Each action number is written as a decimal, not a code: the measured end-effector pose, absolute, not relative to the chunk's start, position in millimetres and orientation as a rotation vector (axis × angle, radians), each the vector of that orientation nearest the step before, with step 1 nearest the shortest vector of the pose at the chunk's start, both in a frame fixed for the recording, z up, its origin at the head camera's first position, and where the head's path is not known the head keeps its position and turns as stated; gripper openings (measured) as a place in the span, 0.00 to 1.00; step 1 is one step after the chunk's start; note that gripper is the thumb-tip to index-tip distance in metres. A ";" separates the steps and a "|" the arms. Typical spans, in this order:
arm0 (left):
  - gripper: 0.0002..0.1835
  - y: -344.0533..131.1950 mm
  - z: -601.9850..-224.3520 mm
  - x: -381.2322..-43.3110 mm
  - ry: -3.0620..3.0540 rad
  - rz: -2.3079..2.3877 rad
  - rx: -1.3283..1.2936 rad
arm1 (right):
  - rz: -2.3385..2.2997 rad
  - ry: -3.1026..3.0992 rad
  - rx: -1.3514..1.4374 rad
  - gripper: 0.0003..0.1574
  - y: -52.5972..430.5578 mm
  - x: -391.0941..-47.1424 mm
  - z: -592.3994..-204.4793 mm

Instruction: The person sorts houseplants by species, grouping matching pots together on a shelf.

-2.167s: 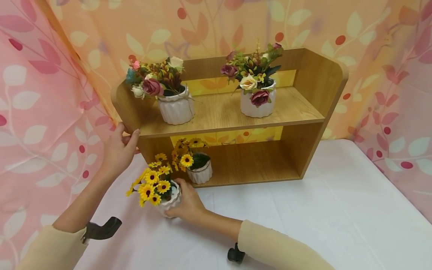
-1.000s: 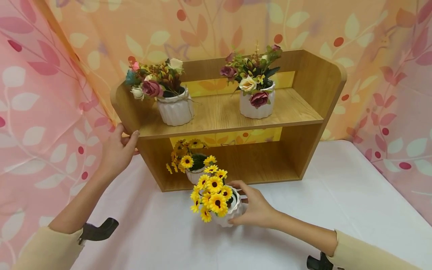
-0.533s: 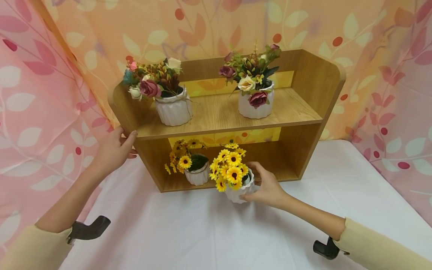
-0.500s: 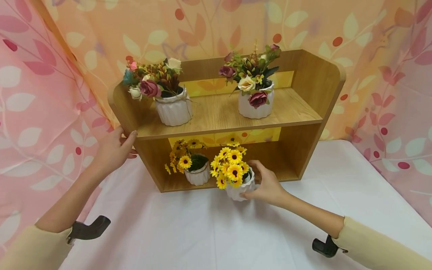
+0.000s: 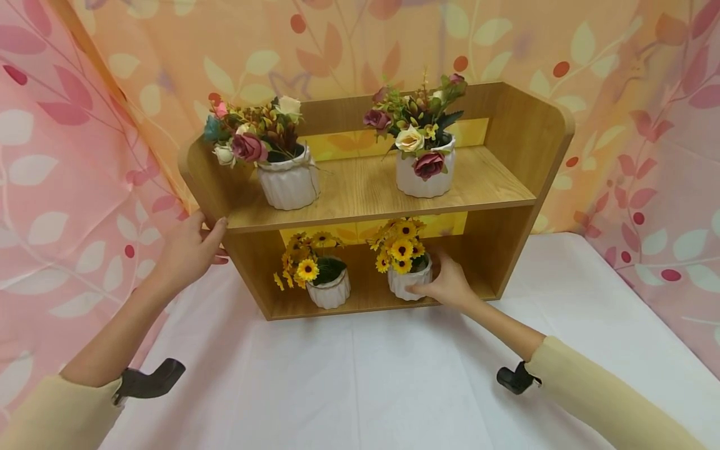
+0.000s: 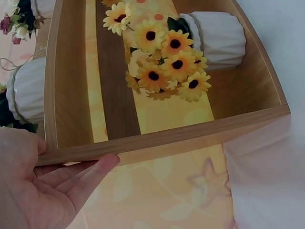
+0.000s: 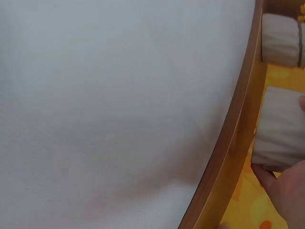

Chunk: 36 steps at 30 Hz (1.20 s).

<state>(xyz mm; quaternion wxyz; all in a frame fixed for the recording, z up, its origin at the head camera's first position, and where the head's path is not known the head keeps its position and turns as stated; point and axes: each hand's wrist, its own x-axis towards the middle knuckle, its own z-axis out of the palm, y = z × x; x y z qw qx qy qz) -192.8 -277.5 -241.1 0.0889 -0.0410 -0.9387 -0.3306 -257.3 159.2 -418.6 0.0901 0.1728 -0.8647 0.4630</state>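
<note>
My right hand grips the white ribbed pot of an artificial sunflower plant, thumb in front and fingers round its right side. The plant is upright inside the lower tier of the wooden shelf. In the right wrist view the hand curls round this pot behind the bottom board's edge. My left hand holds the shelf's left side panel; the left wrist view has the hand with thumb and fingers on opposite sides of it. A second potted sunflower plant stands to the left on the same tier.
Two white pots of artificial roses, a left one and a right one, stand on the upper tier. The shelf rests on a white cloth. Leaf-patterned curtains hang behind and at both sides.
My right hand has carried the sunflower pot from the shelf's front left, rightward over the cloth, then back into the lower tier. My left hand keeps its place on the side panel.
</note>
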 end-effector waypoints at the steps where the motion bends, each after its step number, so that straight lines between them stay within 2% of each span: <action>1: 0.30 -277.9 -241.3 -193.0 -2.792 -0.984 -0.122 | 1.386 -2.567 0.509 0.57 160.4 -261.2 -420.2; 7: 0.30 -278.0 -242.0 -192.4 -2.798 -0.984 -0.115 | 1.427 -2.551 0.486 0.56 164.7 -274.5 -427.8; 19: 0.32 -274.4 -240.1 -190.2 -2.806 -0.978 -0.094 | 1.418 -2.529 0.533 0.55 169.0 -278.4 -438.0; 29: 0.32 -276.1 -245.9 -185.9 -2.789 -0.888 -0.171 | 1.383 -2.623 0.587 0.64 182.1 -260.9 -435.0; 36: 0.25 -278.9 -271.4 -168.9 -2.688 -0.737 -0.201 | 1.410 -2.621 0.578 0.50 195.8 -231.7 -425.8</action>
